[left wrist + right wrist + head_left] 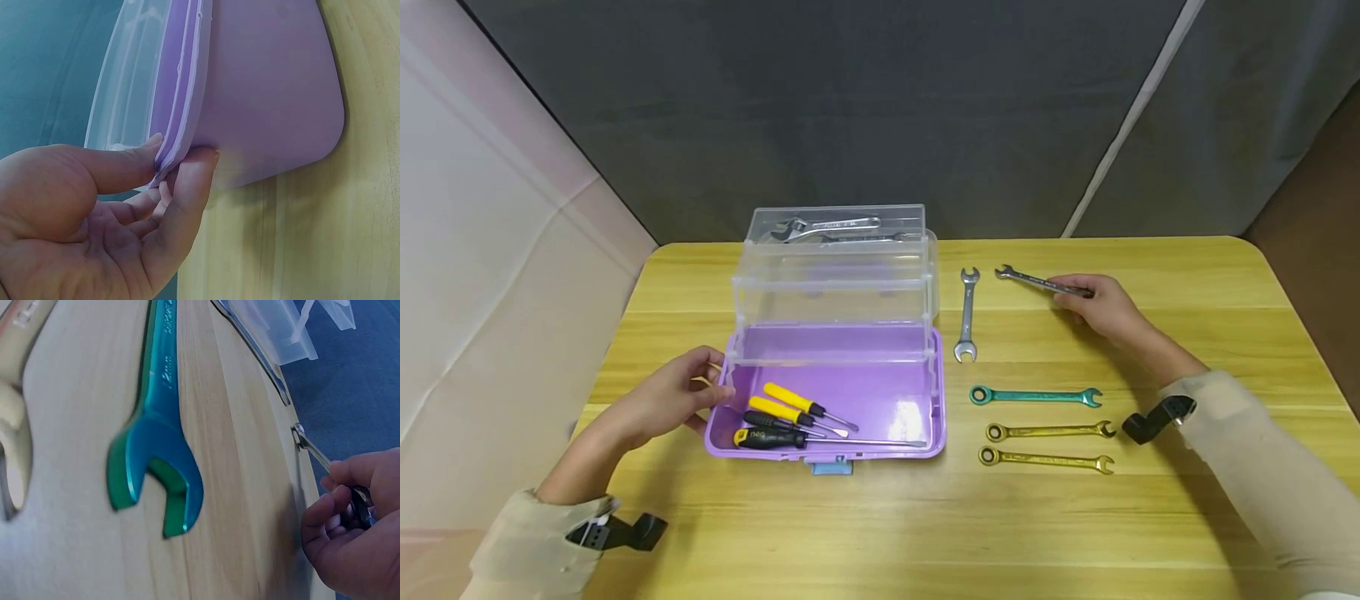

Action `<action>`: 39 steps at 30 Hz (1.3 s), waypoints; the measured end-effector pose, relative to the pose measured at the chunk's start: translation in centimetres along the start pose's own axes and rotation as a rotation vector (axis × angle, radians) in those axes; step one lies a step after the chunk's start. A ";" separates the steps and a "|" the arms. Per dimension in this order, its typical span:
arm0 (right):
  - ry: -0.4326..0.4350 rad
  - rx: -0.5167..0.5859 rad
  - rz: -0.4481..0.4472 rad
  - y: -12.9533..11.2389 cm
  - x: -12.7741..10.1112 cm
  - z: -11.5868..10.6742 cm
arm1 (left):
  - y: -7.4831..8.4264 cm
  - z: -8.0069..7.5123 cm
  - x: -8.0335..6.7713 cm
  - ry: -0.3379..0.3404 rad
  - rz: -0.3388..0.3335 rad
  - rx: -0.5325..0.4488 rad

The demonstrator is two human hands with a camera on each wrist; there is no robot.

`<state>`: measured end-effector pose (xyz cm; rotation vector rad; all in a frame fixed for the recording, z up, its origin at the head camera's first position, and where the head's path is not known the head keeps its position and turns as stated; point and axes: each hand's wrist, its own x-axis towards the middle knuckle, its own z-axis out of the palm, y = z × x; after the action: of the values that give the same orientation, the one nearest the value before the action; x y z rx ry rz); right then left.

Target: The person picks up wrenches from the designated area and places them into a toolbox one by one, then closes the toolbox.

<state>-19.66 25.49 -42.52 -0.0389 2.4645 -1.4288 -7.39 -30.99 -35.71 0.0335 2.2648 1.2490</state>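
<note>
A purple toolbox [917,421] with clear fold-out trays [835,283] stands open on the wooden table [925,533]. Several screwdrivers [790,417] lie in its bottom. My left hand [662,400] pinches the toolbox's left rim [178,147] between thumb and fingers. My right hand [1101,304] grips one end of a silver wrench [1037,282], whose other end [303,439] points away over the table.
A silver open-end wrench [967,315] lies right of the box. A teal wrench [1036,396] [159,437] and two gold wrenches [1048,431] lie in a row nearer me. An adjustable wrench [823,227] sits in the top tray. A dark curtain hangs behind.
</note>
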 end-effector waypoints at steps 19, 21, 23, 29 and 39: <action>0.044 0.082 -0.090 -1.7 -0.6 -1.3 | 0.0 0.0 0.3 -0.005 0.003 0.000; 0.035 0.079 -0.098 -2.3 -0.7 -1.6 | 0.0 0.0 0.2 -0.005 0.001 0.003; 0.032 0.076 -0.113 -3.0 -0.8 -1.9 | 0.0 0.0 0.2 -0.005 -0.001 0.005; 0.025 0.020 -0.183 -5.0 -1.1 -2.8 | 0.0 0.0 0.2 -0.006 -0.002 0.009; -0.032 -0.063 -0.226 -8.2 -0.7 -2.8 | -0.1 -0.1 0.1 -0.012 0.003 -0.008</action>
<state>-20.77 23.79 -34.05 -0.3618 2.5434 -1.4236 -7.53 -31.05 -35.77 0.0414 2.2507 1.2561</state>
